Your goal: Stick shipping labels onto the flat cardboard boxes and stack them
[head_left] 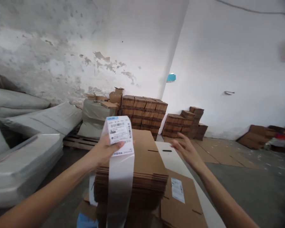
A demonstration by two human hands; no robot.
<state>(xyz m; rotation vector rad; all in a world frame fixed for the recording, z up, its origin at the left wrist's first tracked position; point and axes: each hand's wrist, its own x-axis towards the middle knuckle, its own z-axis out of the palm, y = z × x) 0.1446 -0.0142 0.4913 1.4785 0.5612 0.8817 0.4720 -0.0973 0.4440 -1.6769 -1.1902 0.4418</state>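
Observation:
My left hand (106, 148) grips a strip of printed shipping labels (120, 134), thumb on the front, with a blank white length hanging down. Behind and below the strip is a stack of flat cardboard boxes (144, 152). My right hand (184, 147) hovers over the white table (178, 158), fingers apart and nothing in them. Near its fingertips a dark slot or thin dark object (167, 150) shows on the white surface. To the right of the stack, a flat cardboard box (185, 202) bears a stuck-on label (178, 190).
Bundled cardboard stacks (144, 110) stand along the back wall, with smaller piles (184, 123) to their right. Wrapped white bundles (26, 164) fill the left side beside a wooden pallet (80, 143). Cardboard sheets (218, 152) cover part of the floor at right.

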